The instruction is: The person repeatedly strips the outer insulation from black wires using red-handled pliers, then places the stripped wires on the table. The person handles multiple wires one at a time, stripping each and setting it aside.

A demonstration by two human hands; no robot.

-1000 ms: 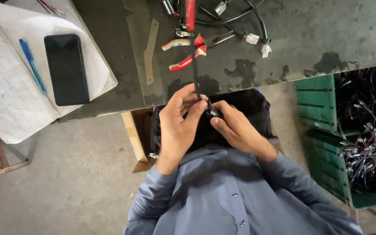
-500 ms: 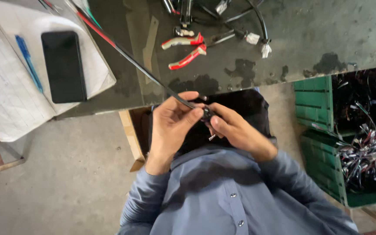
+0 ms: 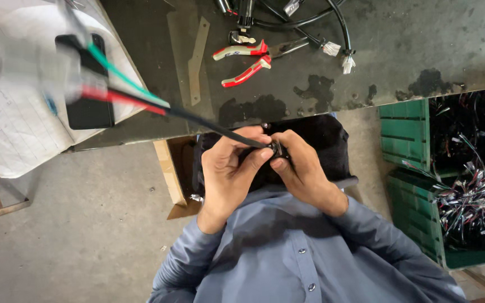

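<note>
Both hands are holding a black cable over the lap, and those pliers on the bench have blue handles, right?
Not quite. In the head view the pliers have red and white handles, not blue. The rest holds: the left hand and right hand grip the black cable over the lap.

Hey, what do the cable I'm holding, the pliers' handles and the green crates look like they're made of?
Cable: matte black sheath, probably rubber or plastic, since it bends smoothly; red and green insulated cores show at its blurred end. Both hands pinch it. Pliers: handles in glossy red and pale grip covering, likely plastic over metal. Green crates: ribbed, moulded walls suggest rigid plastic.
</note>
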